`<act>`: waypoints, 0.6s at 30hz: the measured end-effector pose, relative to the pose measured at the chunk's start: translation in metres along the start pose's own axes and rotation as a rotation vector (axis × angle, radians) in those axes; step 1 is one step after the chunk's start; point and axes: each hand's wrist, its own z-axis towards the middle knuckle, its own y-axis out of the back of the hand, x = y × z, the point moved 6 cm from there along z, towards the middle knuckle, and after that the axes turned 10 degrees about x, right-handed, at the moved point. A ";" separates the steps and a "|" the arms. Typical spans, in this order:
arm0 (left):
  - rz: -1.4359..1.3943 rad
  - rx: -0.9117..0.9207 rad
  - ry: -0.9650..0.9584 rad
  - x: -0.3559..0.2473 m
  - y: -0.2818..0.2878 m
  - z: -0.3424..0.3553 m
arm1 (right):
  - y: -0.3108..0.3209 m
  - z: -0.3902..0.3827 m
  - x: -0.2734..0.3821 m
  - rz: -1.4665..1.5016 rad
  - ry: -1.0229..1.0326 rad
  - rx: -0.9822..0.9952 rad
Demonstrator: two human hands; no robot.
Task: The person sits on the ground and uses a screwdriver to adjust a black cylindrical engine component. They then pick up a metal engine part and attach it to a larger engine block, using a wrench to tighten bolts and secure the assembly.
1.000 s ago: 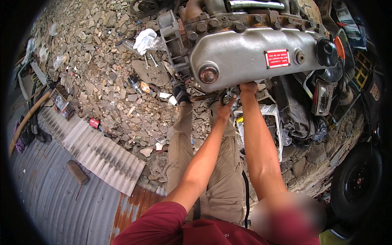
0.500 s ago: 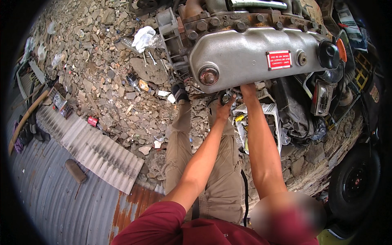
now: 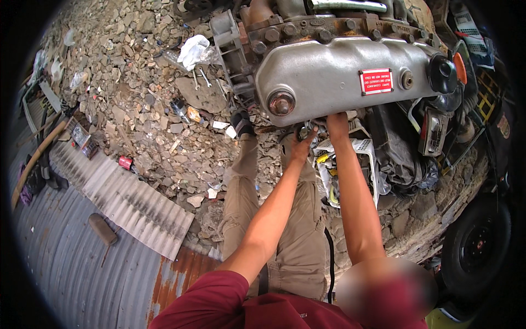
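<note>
A grey metal valve cover (image 3: 323, 82) with a red label (image 3: 376, 81) tops a large engine in front of me. Below its near edge, my left hand (image 3: 303, 143) is closed around a small metallic piece, mostly hidden by the fingers and the cover. Right beside it, my right hand (image 3: 337, 127) reaches in beneath the same edge, so its fingers are out of sight. A round cap (image 3: 281, 103) sits at the cover's left end, and a black cap (image 3: 441, 71) at its right end. Rusty bolts (image 3: 324, 36) line the engine behind the cover.
A white plastic basket (image 3: 366, 147) with yellow items stands by my right forearm. Two wrenches (image 3: 205, 78) lie on a flat stone among the rubble. Corrugated sheets (image 3: 126, 203) spread at the lower left. A tyre (image 3: 475, 247) stands at the right.
My right hand has shifted very slightly to the right along the cover's edge. My left hand stays in nearly the same place.
</note>
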 end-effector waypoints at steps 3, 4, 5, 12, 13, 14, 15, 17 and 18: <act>0.018 0.013 -0.004 -0.004 -0.002 -0.005 | -0.001 0.018 -0.025 -0.250 0.104 -0.013; 0.026 0.016 -0.012 -0.009 -0.004 -0.007 | -0.009 0.022 -0.020 -0.270 0.134 -0.006; 0.015 0.018 0.009 -0.012 -0.005 -0.010 | -0.013 0.023 -0.016 -0.290 0.163 0.000; 0.048 0.025 0.002 -0.017 -0.004 -0.010 | -0.003 -0.007 -0.001 0.276 -0.126 0.106; 0.033 0.028 -0.007 -0.015 -0.003 -0.008 | -0.005 -0.021 0.027 0.210 -0.127 0.085; 0.034 0.019 0.003 -0.014 -0.004 -0.009 | -0.004 -0.029 0.043 0.149 -0.128 0.059; 0.034 0.010 0.013 -0.014 -0.004 -0.009 | -0.005 -0.026 0.039 0.165 -0.104 0.078; 0.028 0.003 0.031 -0.012 -0.004 -0.011 | -0.004 -0.012 0.013 0.202 -0.058 0.108; 0.018 0.005 0.037 -0.009 -0.004 -0.008 | -0.004 -0.002 -0.002 0.219 -0.033 0.122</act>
